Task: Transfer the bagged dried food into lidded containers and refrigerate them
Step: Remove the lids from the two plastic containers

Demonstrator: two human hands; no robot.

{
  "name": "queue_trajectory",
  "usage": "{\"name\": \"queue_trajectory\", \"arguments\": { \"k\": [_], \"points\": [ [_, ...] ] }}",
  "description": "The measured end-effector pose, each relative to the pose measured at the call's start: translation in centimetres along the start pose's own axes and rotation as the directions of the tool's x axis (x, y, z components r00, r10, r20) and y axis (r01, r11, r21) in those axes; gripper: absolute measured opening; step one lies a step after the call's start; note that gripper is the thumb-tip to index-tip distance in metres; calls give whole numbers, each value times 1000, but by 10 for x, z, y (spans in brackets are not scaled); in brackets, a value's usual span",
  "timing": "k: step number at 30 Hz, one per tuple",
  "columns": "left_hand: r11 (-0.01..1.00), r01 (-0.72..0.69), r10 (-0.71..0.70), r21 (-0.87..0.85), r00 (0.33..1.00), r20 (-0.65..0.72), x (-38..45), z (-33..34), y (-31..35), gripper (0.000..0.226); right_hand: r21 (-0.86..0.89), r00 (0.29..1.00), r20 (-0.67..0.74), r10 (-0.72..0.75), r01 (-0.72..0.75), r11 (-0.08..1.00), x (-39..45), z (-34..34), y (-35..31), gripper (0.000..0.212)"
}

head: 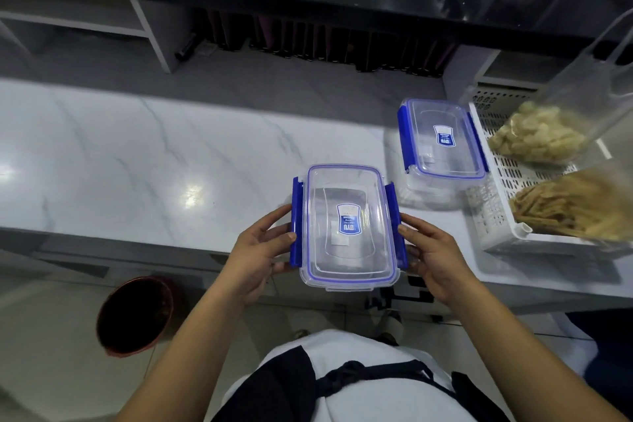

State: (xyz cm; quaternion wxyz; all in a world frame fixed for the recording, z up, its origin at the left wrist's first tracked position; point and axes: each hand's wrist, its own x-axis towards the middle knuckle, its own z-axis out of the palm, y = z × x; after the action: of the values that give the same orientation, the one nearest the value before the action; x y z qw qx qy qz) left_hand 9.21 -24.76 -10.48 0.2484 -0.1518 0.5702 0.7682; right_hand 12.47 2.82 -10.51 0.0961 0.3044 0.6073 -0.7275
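Head cam: lidded container (pixel 347 228) sits between both hands at the counter (pixel 137 161) edge, left hand (pixel 258 252) and right hand (pixel 433 255) fingers curled, gripping its blue side clips.

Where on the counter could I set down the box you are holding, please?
The marble counter lies bare left of the held container, which the left hand and right hand grip. The right is crowded: the second container touches the white basket holding two bags of dried food.
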Motion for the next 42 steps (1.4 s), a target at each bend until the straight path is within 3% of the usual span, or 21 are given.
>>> {"name": "queue_trajectory", "arguments": {
  "k": [3,5,7,8,10,12,14,18,25,28,32,37,40,42],
  "points": [
    [959,-149,180,241,977,-113,-4,1,-5,49,-183,981,-116,-157,134,974,-6,3,4,45],
    [836,-264,316,482,948,-29,-13,-1,-5,59,-442,943,-22,-331,288,850,-17,1,8,58],
    [681,-352,331,642,930,159,-22,-2,-7,77,-664,910,224,-349,405,629,-31,-2,11,74],
    [584,-373,294,721,925,240,-25,-1,-9,86,-772,897,313,-312,431,468,-36,-3,14,82],
    [358,-363,204,860,929,308,-27,2,-18,98,-895,886,381,-263,425,133,-42,-1,21,92],
    [186,-337,195,923,933,301,-23,6,-28,100,-920,885,380,-268,393,-8,-44,4,27,89],
    [100,-313,233,945,930,283,-18,10,-34,96,-923,869,367,-333,384,-13,-40,8,29,85],
    [31,-271,275,962,928,253,-4,10,-27,91,-922,851,372,-370,386,-38,-25,13,18,81],
    [44,-268,271,962,931,246,43,18,8,92,-927,838,368,-402,300,-224,10,30,-19,81],
    [35,-271,280,962,926,251,70,18,24,92,-924,833,372,-410,288,-252,32,35,-33,81],
    [51,-249,280,967,933,225,95,20,38,92,-920,797,392,-460,338,-198,60,40,-47,78],
    [118,-275,304,954,925,229,119,22,50,93,-919,819,390,-421,376,-121,87,47,-63,80],
    [177,-275,303,945,929,214,128,26,59,93,-903,812,391,-433,430,-8,99,48,-68,82],
    [174,-269,301,947,931,209,134,29,62,93,-868,817,395,-420,481,120,106,49,-70,84]
  ]
}}
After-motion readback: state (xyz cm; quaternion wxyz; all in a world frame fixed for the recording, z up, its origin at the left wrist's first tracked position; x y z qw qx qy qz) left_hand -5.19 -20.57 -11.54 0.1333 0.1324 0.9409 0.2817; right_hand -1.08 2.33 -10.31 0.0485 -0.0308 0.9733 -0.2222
